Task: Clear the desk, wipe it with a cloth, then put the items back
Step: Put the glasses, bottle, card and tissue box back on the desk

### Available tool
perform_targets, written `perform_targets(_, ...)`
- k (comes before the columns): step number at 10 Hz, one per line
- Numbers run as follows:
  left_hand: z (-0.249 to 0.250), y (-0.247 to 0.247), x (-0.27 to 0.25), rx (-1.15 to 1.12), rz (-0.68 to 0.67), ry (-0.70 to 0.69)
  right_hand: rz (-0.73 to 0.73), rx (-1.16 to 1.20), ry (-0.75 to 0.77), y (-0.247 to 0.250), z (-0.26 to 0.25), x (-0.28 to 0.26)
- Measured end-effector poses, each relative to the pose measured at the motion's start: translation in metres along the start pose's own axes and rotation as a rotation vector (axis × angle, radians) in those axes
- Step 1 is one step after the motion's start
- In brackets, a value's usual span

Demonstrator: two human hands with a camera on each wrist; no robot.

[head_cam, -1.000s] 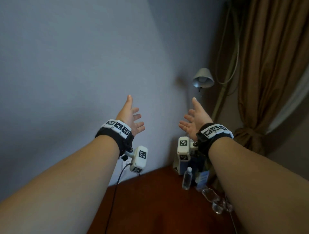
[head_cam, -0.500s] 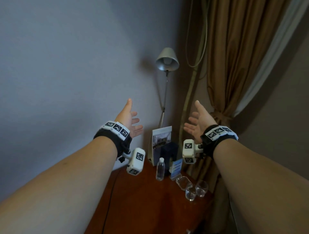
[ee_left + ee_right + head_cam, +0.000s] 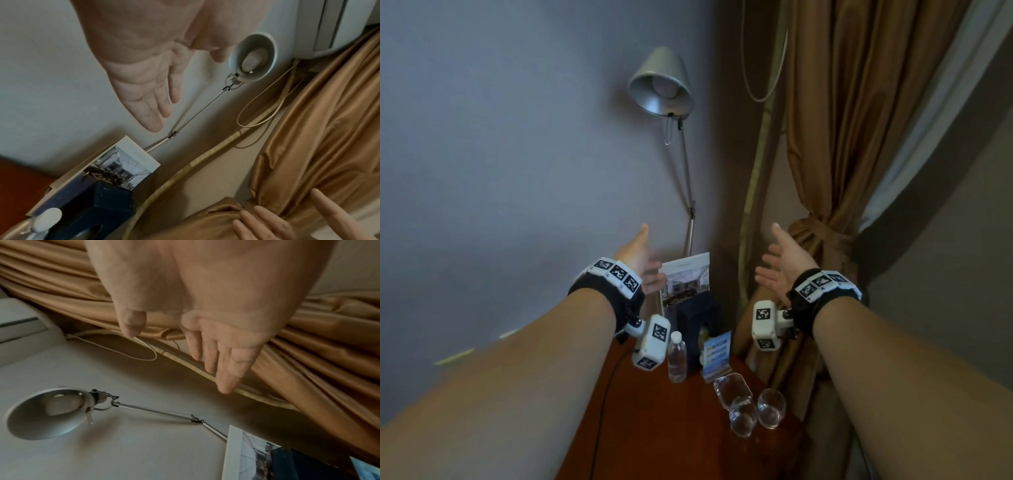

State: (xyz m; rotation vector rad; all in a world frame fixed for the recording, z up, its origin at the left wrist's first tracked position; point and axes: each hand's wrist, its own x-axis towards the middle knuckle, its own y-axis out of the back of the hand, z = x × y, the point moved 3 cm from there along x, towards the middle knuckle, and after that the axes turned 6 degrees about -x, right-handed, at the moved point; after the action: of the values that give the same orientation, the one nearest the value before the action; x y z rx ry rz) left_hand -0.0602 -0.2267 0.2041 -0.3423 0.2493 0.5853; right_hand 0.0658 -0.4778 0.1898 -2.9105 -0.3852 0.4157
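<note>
Hands raised over a reddish-brown wooden surface (image 3: pixel 640 425): head view shows left hand (image 3: pixel 639 259) and right hand (image 3: pixel 781 268) spread, holding nothing, above a clear plastic water bottle (image 3: pixel 676 358), its label unreadable, and two clear drinking glasses (image 3: pixel 756 413). Wrist views show straight fingers (image 3: pixel 152 105) near a grey metal desk lamp (image 3: pixel 47 413); no writing legible.

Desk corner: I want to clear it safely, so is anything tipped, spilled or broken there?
One glass lies on its side beside two upright glasses. The water bottle stands upright; no spill shows on the desk.
</note>
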Motion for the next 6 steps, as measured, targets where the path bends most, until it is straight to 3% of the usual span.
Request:
perform_targets(3,-0.039,-0.001,0.107,0.055,0.112,0.070,-0.003,-0.076,-0.125,0.000,0.045,0.107)
perform_targets(5,-0.023,-0.002,0.178,0.069,0.119,0.073,0.008,-0.104,-0.097,-0.024,0.034,0.175)
perform_targets(6,-0.029,0.002,0.210,0.200,0.141,0.094,0.005,-0.152,-0.115,-0.037,0.043,0.206)
